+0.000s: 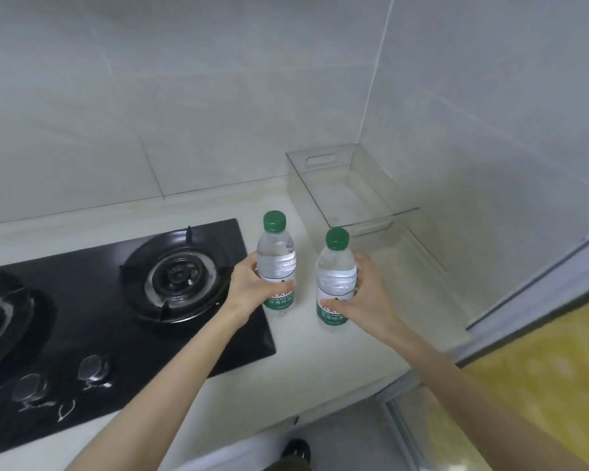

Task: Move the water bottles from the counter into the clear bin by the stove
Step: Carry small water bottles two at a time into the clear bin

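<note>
- We see the left grip (252, 287) wrapped round the middle of the left water bottle (275, 256), thumb on the near side and fingers curled across the top of the green label.
- The right grip (368, 297) is curled round the right water bottle (335, 270) in the same way, with the thumb lying across the label and the fingers round the far side.
- Both bottles are upright, clear, with green caps, and stand apart from each other with a gap of pale surface (320, 362) showing between them.
- We cannot tell whether their bases rest on the surface or hang just above it.
- The left bottle is just beside the right edge of the black stove (82, 300); the right bottle is nearer to us and further right.
- The clear bin (346, 198) sits in the back corner of the surface against the tiled wall (184, 96), beyond both bottles, with nothing that we can make out inside it.
- Its near rim is close behind the cap of the right bottle, though the two are not touching.
- On the stove we see a round burner (181, 273) near the left grip, and two knobs (92, 367) along the front edge.
- Below the front of the surface a dark shoe (296, 450) shows, and a yellow floor (541, 368) lies to the right.
</note>
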